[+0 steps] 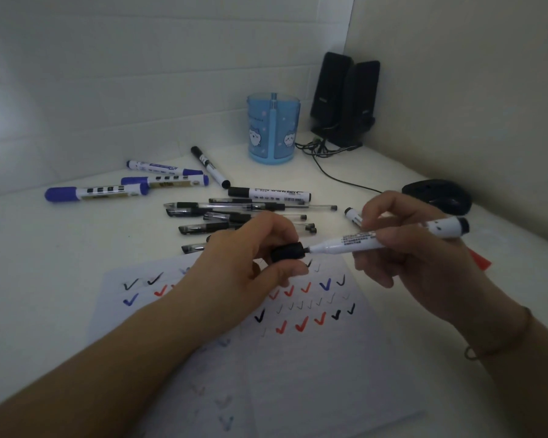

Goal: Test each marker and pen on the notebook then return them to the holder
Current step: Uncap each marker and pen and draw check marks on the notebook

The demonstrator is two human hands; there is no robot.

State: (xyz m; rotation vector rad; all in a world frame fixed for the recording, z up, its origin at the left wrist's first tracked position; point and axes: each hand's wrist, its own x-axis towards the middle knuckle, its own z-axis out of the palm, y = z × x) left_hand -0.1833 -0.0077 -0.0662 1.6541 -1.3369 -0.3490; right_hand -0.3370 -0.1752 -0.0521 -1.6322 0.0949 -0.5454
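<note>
both hands (298, 248) hold marker (355, 242)

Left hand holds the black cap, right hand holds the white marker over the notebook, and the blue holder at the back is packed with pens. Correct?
Not quite. The head view shows the blue holder with no pens sticking out; they lie on the desk.

White desk (60, 248) bears notebook (298, 358), loose markers (95, 193), holder (273, 128), speakers (345, 99)

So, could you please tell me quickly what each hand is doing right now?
Left hand: pinching the black round marker cap, just off the tip.
Right hand: gripping the white-barrelled black whiteboard marker, uncapped.
</note>
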